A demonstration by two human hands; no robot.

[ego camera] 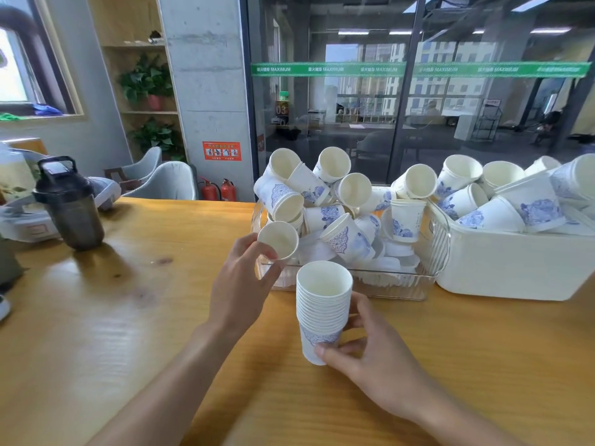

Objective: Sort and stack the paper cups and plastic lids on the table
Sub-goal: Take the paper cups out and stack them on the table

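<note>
Honestly they were maybe a fifth of the way in: the right hand [370, 349] had its fingers wrapped round a tall nested stack of cups [323, 312] held just above the table [128, 317] near its front edge, and the left hand [244, 278] was pinching a single loose cup [278, 240] by the rim at the clear tray [396, 289]. Heaps of white cups with blue flower prints still lay jumbled in that tray and the white bin [515, 272] at the table's far right, with the clear plastic lids [391, 263] untouched underneath.
</note>
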